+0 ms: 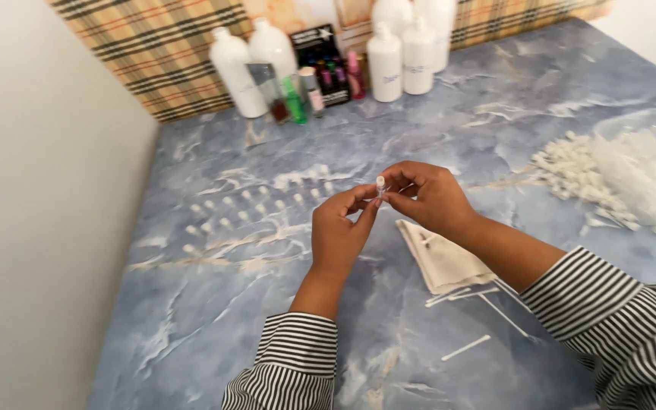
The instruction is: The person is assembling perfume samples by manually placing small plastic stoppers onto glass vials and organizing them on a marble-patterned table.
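At the centre of the frame both hands meet over a blue marbled table (214, 319). The left hand (337, 231) and the right hand (428, 196) pinch a small clear vial (380, 184) with a white cap between thumb and fingertips, so each grip is closed on the vial, which stands roughly upright just above the table. Both wrists come out of black-and-white striped sleeves (290, 368) at the lower edge.

Just below the right hand lies a folded beige cloth (442, 262), and beside it, toward the lower right, a few thin white sticks (466, 348) lie loose on the table. Left of the hands, in the middle left of the frame, rows of small capped vials (256, 201) stand in loose lines. At the right edge a heap of small white caps (571, 168) lies just beside a clear plastic tub (643, 125) filled with pale thin pieces.

Along the top of the frame, against a tan plaid backing (161, 53), stand tall white plastic bottles (237, 72); the two near the top centre carry pale labels whose marks are too small to tell. Between the groups of white bottles are a dark box (319, 47) holding small coloured bottles and a green bottle (294, 102) in front of it. A plain grey wall (39, 190) fills the left side.
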